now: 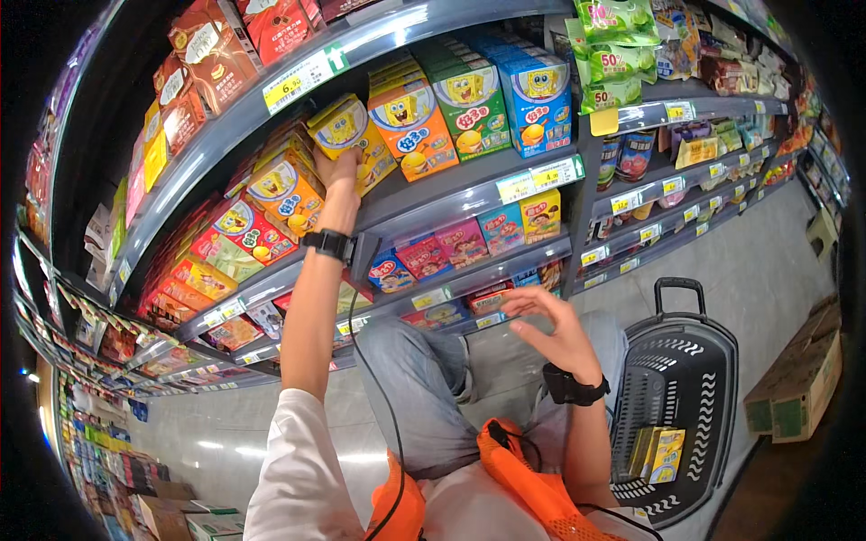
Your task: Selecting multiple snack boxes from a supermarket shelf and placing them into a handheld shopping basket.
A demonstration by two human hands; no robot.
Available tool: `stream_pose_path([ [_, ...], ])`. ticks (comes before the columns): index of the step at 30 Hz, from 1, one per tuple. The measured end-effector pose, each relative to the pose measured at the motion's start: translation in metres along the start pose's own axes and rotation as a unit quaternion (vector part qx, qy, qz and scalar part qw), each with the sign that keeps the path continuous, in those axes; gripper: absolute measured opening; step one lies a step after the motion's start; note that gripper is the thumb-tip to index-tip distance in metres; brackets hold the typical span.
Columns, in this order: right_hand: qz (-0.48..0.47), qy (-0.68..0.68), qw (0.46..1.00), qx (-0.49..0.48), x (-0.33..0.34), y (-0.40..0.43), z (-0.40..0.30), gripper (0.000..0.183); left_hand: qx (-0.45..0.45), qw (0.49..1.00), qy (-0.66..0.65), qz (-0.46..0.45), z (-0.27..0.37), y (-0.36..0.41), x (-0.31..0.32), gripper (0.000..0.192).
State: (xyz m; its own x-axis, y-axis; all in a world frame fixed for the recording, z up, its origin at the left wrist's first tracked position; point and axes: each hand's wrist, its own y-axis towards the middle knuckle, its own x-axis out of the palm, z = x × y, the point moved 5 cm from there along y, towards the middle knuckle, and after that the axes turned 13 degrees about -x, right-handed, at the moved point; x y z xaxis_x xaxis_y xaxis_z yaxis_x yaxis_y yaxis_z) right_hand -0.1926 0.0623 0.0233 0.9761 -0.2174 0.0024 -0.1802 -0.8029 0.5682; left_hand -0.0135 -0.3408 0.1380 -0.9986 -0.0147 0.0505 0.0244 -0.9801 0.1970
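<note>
My left hand [338, 170] reaches into the supermarket shelf and grips a yellow snack box [348, 125] printed with a cartoon sponge. The box leans at an angle in its row, and my fingers hide part of its front. On its right stand rows of orange boxes [413, 125], green boxes [470, 108] and blue boxes [541, 101]; on its left are more orange boxes [287, 193] and red ones [252, 226]. My right hand [548, 331] hangs above my bent knees with fingers apart, holding nothing.
A dark plastic shopping basket [720, 406] stands on the floor at my right with several yellow boxes [659, 453] inside. Beyond it lies a cardboard carton [795, 379]. The upper shelf's edge [399, 30] passes above my left hand. A black cable [382, 385] runs beside my left arm.
</note>
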Motion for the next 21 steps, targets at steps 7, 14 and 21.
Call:
stream_pose_path([
  [7,-0.019,-0.020,0.999,0.024,-0.005,-0.004,0.000,0.042,-0.070,0.997,-0.023,0.023,-0.046,0.083,0.053,0.073],
  [14,-0.028,-0.018,0.999,-0.008,0.004,-0.001,0.002,0.045,0.109,0.970,0.216,0.026,-0.075,0.187,0.042,0.062],
  [21,-0.040,-0.041,0.998,0.004,0.000,0.004,0.005,0.044,0.165,0.941,0.294,0.036,-0.058,0.186,0.037,0.059],
])
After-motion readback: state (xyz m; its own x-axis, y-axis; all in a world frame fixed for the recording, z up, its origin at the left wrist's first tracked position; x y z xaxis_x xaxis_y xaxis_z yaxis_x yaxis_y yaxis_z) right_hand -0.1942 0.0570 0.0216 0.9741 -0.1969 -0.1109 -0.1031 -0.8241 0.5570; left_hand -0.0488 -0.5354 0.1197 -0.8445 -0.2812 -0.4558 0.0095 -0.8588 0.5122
